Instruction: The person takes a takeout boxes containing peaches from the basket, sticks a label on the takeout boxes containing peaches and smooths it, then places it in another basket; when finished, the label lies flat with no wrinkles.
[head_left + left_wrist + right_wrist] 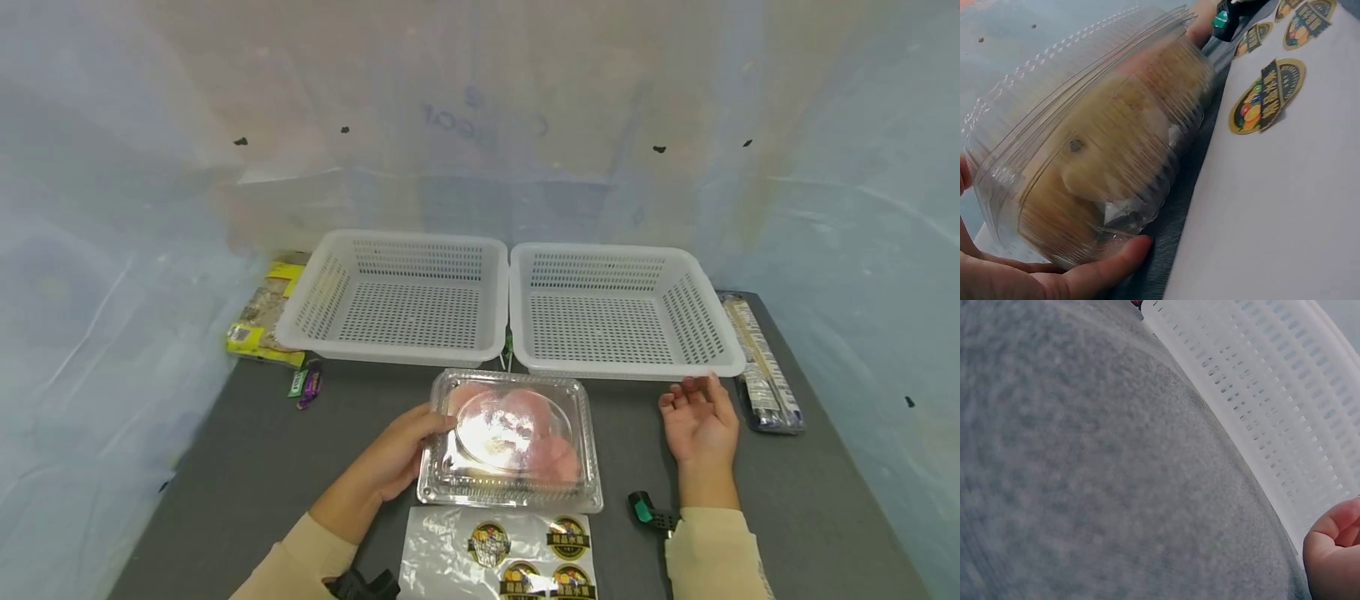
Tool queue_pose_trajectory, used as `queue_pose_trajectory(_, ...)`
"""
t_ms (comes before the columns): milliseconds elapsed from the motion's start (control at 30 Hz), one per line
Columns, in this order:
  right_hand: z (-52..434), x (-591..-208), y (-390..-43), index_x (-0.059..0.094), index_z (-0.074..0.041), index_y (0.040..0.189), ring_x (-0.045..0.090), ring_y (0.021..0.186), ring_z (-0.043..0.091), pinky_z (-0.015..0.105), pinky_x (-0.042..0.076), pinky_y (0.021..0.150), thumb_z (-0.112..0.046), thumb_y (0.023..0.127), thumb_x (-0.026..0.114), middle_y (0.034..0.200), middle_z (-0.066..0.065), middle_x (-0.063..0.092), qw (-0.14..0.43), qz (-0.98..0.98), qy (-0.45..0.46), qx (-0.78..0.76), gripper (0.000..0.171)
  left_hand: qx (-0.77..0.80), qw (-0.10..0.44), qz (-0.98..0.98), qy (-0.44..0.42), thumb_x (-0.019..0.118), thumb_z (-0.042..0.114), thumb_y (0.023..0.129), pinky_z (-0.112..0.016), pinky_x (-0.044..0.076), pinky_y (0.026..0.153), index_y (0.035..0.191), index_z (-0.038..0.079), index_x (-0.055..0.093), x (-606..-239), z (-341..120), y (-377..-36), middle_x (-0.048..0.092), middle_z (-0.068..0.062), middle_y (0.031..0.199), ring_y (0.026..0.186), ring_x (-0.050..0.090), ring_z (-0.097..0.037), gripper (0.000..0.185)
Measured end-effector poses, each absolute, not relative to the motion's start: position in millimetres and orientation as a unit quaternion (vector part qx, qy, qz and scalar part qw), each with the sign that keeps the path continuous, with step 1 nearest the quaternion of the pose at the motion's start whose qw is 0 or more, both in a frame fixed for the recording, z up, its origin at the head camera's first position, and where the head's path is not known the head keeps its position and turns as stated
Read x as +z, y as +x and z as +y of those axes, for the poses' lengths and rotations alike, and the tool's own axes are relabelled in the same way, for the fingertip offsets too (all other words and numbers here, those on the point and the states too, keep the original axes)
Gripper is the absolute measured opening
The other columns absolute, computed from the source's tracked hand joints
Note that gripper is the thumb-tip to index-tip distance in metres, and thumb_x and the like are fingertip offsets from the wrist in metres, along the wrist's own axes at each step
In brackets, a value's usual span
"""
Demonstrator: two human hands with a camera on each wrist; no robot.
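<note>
My left hand [396, 454] grips the left side of a clear plastic clamshell box [517, 492], thumb on the lid and fingers underneath. Several round pink-and-yellow fruits [1110, 125] show through its walls, and the lid lies down over them. The box's near edge overlaps a sheet of stickers [442, 546] in the head view. My right hand [702, 429] holds nothing, palm turned up and fingers loosely curled, just at the near right corner of the right white basket [630, 371]. In the right wrist view its thumb [1335, 519] shows beside the basket wall.
A second white basket [405, 352] stands to the left of the first. Yellow-edged packets [262, 325] and two small wrapped sweets [309, 385] lie at the left. On the right is a long plastic-wrapped pack [765, 367]. Plastic sheeting [480, 100] walls the table [360, 379].
</note>
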State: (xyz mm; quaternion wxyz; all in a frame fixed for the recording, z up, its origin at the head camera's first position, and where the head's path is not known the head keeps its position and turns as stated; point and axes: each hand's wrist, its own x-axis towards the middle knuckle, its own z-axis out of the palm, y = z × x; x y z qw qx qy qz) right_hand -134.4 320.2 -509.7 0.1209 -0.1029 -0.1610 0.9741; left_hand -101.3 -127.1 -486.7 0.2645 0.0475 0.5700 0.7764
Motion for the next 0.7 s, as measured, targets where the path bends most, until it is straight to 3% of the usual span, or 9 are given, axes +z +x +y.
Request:
queue_pose_trajectory(433, 319, -509, -136, 0.066, -0.004, 0.1, 0.054, 0.09, 0.024, 0.038, 0.047, 0.077, -0.017, 0.11, 0.068, 0.1, 0.01, 0.06, 0.129, -0.188, -0.117, 0.967, 0.017, 0.778, 0.265, 0.569, 0.027, 0.059, 0.018, 0.109, -0.035, 0.061, 0.08, 0.147, -0.011, 0.042, -481, -127, -113, 0.066, -0.01, 0.105, 0.09, 0.068, -0.017, 0.051)
queue_pose_trajectory(700, 315, -512, -128, 0.065, -0.005, 0.104, 0.057, 0.094, 0.025, 0.037, 0.047, 0.081, -0.02, 0.117, 0.054, 0.104, 0.009, 0.062, 0.082, -0.25, -0.057, 0.963, 0.022, 0.742, 0.278, 0.61, 0.008, 0.065, 0.028, 0.11, -0.045, 0.064, 0.078, 0.159, -0.006, 0.036, -474, -132, -112, 0.069, -0.015, 0.11, 0.094, 0.072, -0.025, 0.066)
